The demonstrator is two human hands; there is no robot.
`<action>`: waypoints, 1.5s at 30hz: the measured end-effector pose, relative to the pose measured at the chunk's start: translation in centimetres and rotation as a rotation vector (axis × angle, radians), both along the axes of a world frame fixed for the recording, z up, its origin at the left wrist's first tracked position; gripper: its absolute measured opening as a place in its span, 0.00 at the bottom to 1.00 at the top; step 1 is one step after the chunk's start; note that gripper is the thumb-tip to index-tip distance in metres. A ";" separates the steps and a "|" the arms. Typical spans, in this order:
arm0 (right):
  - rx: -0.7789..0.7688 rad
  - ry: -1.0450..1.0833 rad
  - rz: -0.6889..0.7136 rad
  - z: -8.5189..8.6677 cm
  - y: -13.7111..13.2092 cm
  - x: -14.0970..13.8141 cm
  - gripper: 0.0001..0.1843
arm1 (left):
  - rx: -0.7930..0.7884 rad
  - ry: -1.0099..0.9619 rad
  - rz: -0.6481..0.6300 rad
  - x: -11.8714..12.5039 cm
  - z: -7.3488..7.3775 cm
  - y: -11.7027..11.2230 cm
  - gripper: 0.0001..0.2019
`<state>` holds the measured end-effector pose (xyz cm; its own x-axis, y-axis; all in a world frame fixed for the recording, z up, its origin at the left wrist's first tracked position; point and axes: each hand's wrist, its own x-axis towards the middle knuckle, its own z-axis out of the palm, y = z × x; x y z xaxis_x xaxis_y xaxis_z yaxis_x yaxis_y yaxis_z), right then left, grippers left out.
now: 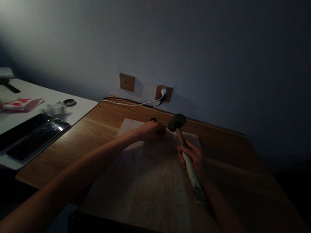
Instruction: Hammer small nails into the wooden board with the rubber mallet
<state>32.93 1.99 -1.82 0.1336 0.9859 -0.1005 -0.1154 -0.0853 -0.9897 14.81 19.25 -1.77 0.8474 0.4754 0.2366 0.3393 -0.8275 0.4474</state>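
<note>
My right hand (192, 155) is wrapped round the wooden handle of a hammer (180, 135). The hammer's dark, rounded head is raised at the far end, just right of my left hand, and the worn handle slants back toward me. My left hand (153, 131) is closed near the far edge of a wooden board (145, 179). A small dark round thing (153, 119) shows just behind its knuckles; whether the fingers grip it is hidden in the dim light. Under both hands lies the board.
The board rests on a wooden table (247, 179) against the wall. To the left, a white table (84, 106) bears two dark phone-like slabs (38, 138), a red and white packet (23, 104), crumpled clear plastic (56, 109) and a round black lid (69, 102). Cables (129, 103) run to a wall socket (168, 92).
</note>
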 end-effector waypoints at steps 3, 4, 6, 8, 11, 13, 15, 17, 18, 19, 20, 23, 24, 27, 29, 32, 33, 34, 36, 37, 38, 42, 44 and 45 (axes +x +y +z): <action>-0.036 -0.042 0.018 0.2 0.0 0.0 0.14 | -0.042 -0.010 0.048 0.1 -0.1 -0.1 0.09; -0.056 -0.056 0.026 0.2 0.0 0.0 0.15 | -0.070 -0.022 0.055 0.2 -0.2 -0.1 0.11; -0.081 -0.070 0.035 0.1 0.0 0.0 0.15 | -0.122 -0.047 0.060 0.2 -0.2 -0.2 0.18; -0.084 -0.064 0.038 0.1 0.0 0.1 0.15 | -0.151 -0.059 0.060 0.2 -0.2 -0.2 0.24; -0.088 -0.051 0.037 0.5 -0.1 0.3 0.15 | -0.163 -0.077 0.046 0.2 -0.3 -0.1 0.25; -0.106 -0.048 0.044 1.0 -0.3 0.6 0.16 | -0.164 -0.096 0.046 0.2 -0.3 -0.1 0.24; -0.127 -0.053 0.063 1.5 -0.7 0.8 0.16 | -0.174 -0.112 0.056 0.2 -0.2 -0.2 0.23; -0.143 -0.064 0.080 1.7 -1.2 1.0 0.17 | -0.195 -0.115 0.049 0.1 -0.1 -0.2 0.24; -0.147 -0.070 0.084 1.8 -1.4 1.0 0.17 | -0.201 -0.116 0.042 0.1 -0.1 -0.3 0.25; -0.148 -0.074 0.085 1.7 -1.6 0.9 0.17 | -0.201 -0.117 0.033 0.1 -0.1 -0.2 0.26; -0.149 -0.077 0.088 1.6 -1.7 0.8 0.17 | -0.198 -0.120 0.025 0.1 -0.2 -0.2 0.26; -0.141 -0.073 0.090 1.1 -2.0 0.6 0.17 | -0.202 -0.129 0.015 0.2 -0.4 0.0 0.28; -0.136 -0.071 0.095 0.9 -2.0 0.5 0.17 | -0.210 -0.128 0.014 0.2 -0.5 0.0 0.28; -0.117 -0.063 0.115 0.6 -1.9 0.5 0.17 | -0.204 -0.118 0.023 0.2 -0.5 0.0 0.29; -0.110 -0.067 0.112 0.6 -1.9 0.5 0.17 | -0.171 -0.110 0.029 0.2 -0.4 -0.1 0.29; -0.101 -0.064 0.083 0.8 -2.0 0.3 0.16 | -0.141 -0.098 0.051 0.1 -0.2 -0.2 0.28; -0.095 -0.053 0.074 0.9 -2.0 0.2 0.16 | -0.143 -0.093 0.060 0.1 -0.2 -0.3 0.27; -0.087 -0.040 0.066 1.0 -2.0 0.2 0.16 | -0.148 -0.090 0.064 0.1 -0.2 -0.3 0.27; -0.075 -0.027 0.064 1.0 -2.0 0.1 0.17 | -0.157 -0.088 0.065 0.1 -0.2 -0.4 0.27; -0.073 -0.034 0.071 1.0 -1.9 0.1 0.17 | -0.157 -0.085 0.063 0.2 -0.3 -0.4 0.27; -0.076 -0.046 0.083 1.0 -1.9 0.1 0.17 | -0.151 -0.081 0.064 0.2 -0.3 -0.4 0.28; -0.111 -0.115 0.136 0.8 -1.8 0.3 0.16 | -0.088 -0.057 0.071 0.2 -0.4 -0.1 0.30; -0.109 -0.120 0.139 0.7 -1.7 0.4 0.16 | -0.071 -0.029 0.038 -0.2 0.1 0.2 0.33; -0.101 -0.111 0.138 0.6 -1.7 0.5 0.16 | -0.067 -0.002 0.011 -0.5 0.6 0.3 0.33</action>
